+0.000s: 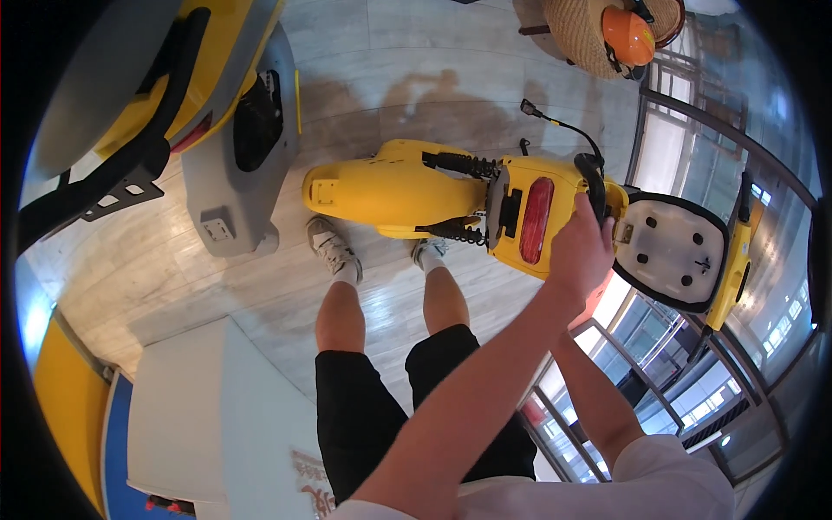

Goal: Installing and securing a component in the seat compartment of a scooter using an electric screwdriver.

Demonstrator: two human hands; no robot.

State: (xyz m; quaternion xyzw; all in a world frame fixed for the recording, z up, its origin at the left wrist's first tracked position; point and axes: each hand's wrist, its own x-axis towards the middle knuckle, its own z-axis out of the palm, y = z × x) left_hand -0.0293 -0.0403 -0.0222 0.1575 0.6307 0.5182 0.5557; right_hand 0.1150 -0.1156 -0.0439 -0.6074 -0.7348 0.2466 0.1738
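A yellow scooter (394, 186) stands in front of me, its rear with a red tail light (536, 218) facing me. Its seat (676, 251) is tipped up, showing a white underside with a black rim. My left hand (579, 247) is closed over the black grab bar (594, 178) at the back of the scooter. My right forearm (598, 399) reaches in from the lower right, and its hand is hidden behind my left arm. My legs and pale shoes (334, 251) are just beside the rear fender.
A second yellow and grey scooter (234, 113) is parked at the upper left. A white box (208, 407) stands at the lower left. An orange helmet (627, 36) and a straw hat (582, 35) are at the top right. Metal-framed glass (693, 381) runs along the right.
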